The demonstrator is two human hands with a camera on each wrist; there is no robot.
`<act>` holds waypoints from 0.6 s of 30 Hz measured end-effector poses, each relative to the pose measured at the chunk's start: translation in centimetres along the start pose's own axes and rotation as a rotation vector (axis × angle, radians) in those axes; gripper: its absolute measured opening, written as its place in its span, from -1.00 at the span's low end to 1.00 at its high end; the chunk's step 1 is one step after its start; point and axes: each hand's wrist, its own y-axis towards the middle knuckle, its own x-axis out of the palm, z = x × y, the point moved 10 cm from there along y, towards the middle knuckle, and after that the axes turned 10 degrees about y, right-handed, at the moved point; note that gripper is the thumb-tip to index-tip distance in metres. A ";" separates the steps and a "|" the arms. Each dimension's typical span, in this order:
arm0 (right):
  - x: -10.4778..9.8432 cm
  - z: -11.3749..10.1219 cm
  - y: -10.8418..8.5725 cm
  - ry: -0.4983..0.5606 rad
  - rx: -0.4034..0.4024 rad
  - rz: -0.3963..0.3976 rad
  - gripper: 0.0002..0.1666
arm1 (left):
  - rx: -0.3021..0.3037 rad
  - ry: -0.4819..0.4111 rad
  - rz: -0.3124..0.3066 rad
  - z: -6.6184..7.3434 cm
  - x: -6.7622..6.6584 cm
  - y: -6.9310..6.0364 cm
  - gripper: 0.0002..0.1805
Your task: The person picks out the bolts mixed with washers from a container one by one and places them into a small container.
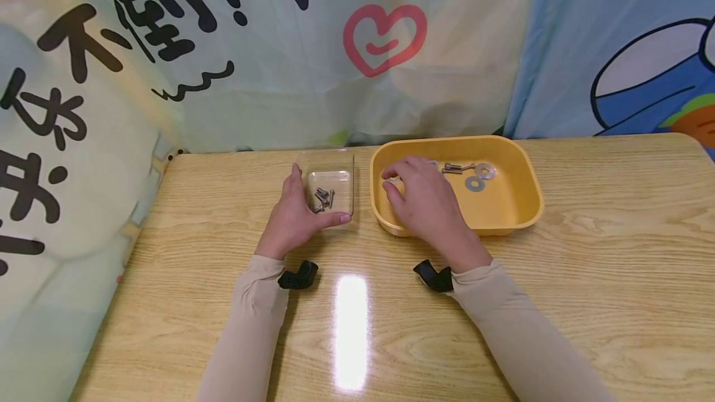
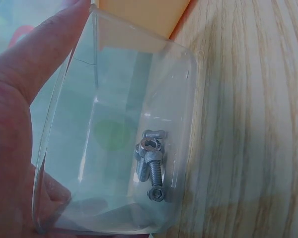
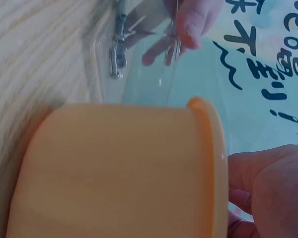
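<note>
Fingers point(image 1: 334, 220) holding clear box point(image 1: 342, 185), black 不 point(image 1: 79, 48) on cloth point(image 1: 268, 67)

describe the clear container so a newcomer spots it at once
On the light wood-grain table, find the rounded yellow plastic tub. Just left of it is a small clear plastic box. Unlike the opaque tub, it is see-through, with silver metal bolts visible inside.

White glare on the table point(image 1: 167, 303); wrist views dimmer, hazy
</note>
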 end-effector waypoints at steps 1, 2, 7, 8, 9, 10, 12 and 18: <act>-0.2 0.2 0.0 0.000 0.006 0.003 -0.84 | -0.001 -0.001 -0.001 0.0 0.0 0.0 0.59; -0.4 0.3 -0.1 0.004 0.010 0.006 -0.84 | 0.000 -0.002 -0.002 0.0 0.0 0.1 0.59; -1.2 1.0 -0.4 0.008 0.014 0.020 -0.83 | 0.004 -0.007 0.004 -0.1 0.1 0.1 0.59; -1.3 1.2 -0.5 0.007 0.018 0.021 -0.83 | 0.006 -0.008 0.005 -0.1 0.1 0.1 0.59; -1.4 1.3 -0.6 0.002 0.023 0.024 -0.82 | 0.008 -0.008 0.005 -0.1 0.1 0.1 0.59; -1.6 1.5 -0.6 -0.001 0.031 0.023 -0.82 | 0.010 -0.008 0.005 -0.1 0.1 0.1 0.59; -1.8 1.9 -0.7 -0.006 0.042 0.024 -0.82 | 0.012 -0.011 0.004 -0.1 0.1 0.1 0.59; -2.9 2.6 -0.7 -0.014 0.048 0.049 -0.80 | 0.024 -0.010 0.010 0.0 0.0 0.1 0.59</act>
